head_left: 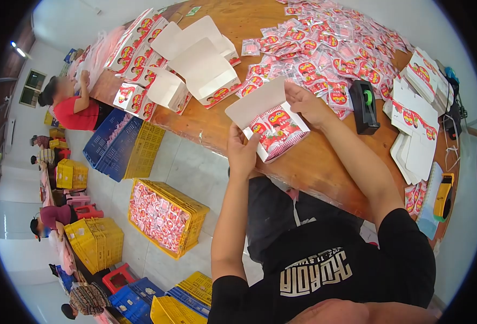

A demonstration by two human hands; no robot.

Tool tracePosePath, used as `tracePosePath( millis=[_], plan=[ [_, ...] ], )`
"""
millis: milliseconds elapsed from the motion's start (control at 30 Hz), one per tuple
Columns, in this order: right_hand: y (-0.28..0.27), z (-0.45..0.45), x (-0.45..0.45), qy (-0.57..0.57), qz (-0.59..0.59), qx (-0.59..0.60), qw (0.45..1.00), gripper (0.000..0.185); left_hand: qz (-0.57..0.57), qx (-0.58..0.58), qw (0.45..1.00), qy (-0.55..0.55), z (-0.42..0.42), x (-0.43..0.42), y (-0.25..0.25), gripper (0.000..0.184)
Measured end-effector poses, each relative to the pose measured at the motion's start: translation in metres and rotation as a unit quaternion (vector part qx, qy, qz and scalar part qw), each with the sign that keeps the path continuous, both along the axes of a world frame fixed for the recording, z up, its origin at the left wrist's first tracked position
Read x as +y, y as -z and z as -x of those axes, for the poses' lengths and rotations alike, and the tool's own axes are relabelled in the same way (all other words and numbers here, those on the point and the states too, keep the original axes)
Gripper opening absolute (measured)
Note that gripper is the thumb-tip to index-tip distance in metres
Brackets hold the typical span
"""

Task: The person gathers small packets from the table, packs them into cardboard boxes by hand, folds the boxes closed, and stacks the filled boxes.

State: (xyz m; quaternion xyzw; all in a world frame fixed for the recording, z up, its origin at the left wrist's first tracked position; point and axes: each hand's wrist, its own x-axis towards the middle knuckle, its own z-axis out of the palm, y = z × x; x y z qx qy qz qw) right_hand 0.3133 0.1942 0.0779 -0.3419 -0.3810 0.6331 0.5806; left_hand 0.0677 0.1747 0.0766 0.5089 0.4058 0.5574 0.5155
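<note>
A small white carton with its lid raised is at the table's near edge, filled with red and pink candy packets. My left hand grips its left side, the thumb over the rim by the packets. At the carton's far right corner, my right hand has its fingers around the edge where the lid meets the side. Beyond the hands spreads a large heap of loose packets. Several open cartons stand left of the carton.
A black tape dispenser stands to the right, near flat stacked cartons. Closed cartons are lined up at the far left. On the floor, a yellow crate holds packets. A co-worker in red is beside the table.
</note>
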Motion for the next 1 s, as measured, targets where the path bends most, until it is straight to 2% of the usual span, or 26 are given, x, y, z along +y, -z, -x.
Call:
tracePosePath(
  millis=[33, 100, 133, 200, 233, 267, 333, 367, 400, 467, 500, 567, 600, 667, 733, 867, 1000],
  plan=[
    [-0.007, 0.0, 0.001, -0.062, 0.01, 0.004, 0.998, 0.046, 0.047, -0.052, 0.994, 0.084, 0.005, 0.004, 0.003, 0.051],
    [0.003, -0.007, 0.0, -0.051, -0.072, -0.098, 0.991, 0.028, -0.116, 0.122, 0.983, 0.072, 0.013, 0.008, 0.016, 0.039],
    [-0.005, -0.011, -0.006, -0.069, -0.071, -0.119, 0.988, 0.009, -0.139, 0.19, 0.97, 0.054, 0.012, -0.001, -0.003, 0.032],
    [-0.006, -0.025, -0.018, -0.056, -0.182, -0.334, 0.923, 0.013, -0.269, 0.354, 0.893, 0.068, 0.023, -0.006, -0.014, 0.035],
    [-0.015, -0.033, -0.026, -0.058, -0.243, -0.42, 0.872, 0.015, -0.289, 0.391, 0.868, 0.104, 0.028, -0.013, -0.027, 0.057],
    [-0.028, -0.044, -0.036, -0.111, -0.273, -0.463, 0.836, 0.034, -0.302, 0.423, 0.846, 0.119, 0.03, -0.024, -0.041, 0.065],
    [-0.055, -0.049, -0.065, -0.15, -0.289, -0.481, 0.814, 0.049, -0.32, 0.491, 0.797, 0.146, 0.031, -0.037, -0.044, 0.078],
    [-0.064, -0.046, -0.075, -0.154, -0.288, -0.526, 0.785, 0.05, -0.314, 0.492, 0.798, 0.15, 0.03, -0.041, -0.032, 0.078],
    [-0.061, -0.04, -0.082, -0.153, -0.288, -0.526, 0.786, 0.05, -0.325, 0.482, 0.804, 0.126, 0.026, -0.042, -0.02, 0.075],
    [-0.047, -0.026, -0.093, -0.063, -0.28, -0.586, 0.758, 0.049, -0.335, 0.474, 0.806, 0.116, 0.022, -0.045, -0.016, 0.073],
    [-0.04, -0.023, -0.092, -0.042, -0.305, -0.603, 0.736, 0.059, -0.342, 0.465, 0.809, 0.113, 0.022, -0.046, -0.012, 0.074],
    [-0.035, -0.024, -0.095, -0.033, -0.317, -0.622, 0.715, 0.06, -0.343, 0.455, 0.814, 0.115, 0.025, -0.046, -0.001, 0.072],
    [-0.035, -0.021, -0.098, -0.027, -0.323, -0.639, 0.697, 0.061, -0.34, 0.458, 0.813, 0.112, 0.026, -0.047, -0.006, 0.072],
    [-0.035, -0.016, -0.103, -0.023, -0.327, -0.639, 0.696, 0.061, -0.324, 0.432, 0.831, 0.135, 0.026, -0.051, -0.026, 0.07],
    [-0.026, -0.013, -0.107, 0.011, -0.351, -0.661, 0.664, 0.056, -0.33, 0.431, 0.829, 0.137, 0.026, -0.05, -0.023, 0.07],
    [-0.016, -0.013, -0.102, 0.053, -0.366, -0.628, 0.685, 0.049, -0.365, 0.453, 0.808, 0.089, 0.021, -0.049, -0.013, 0.064],
    [-0.03, -0.016, -0.097, 0.028, -0.374, -0.612, 0.697, 0.042, -0.374, 0.461, 0.799, 0.093, 0.023, -0.05, -0.031, 0.054]
  ],
)
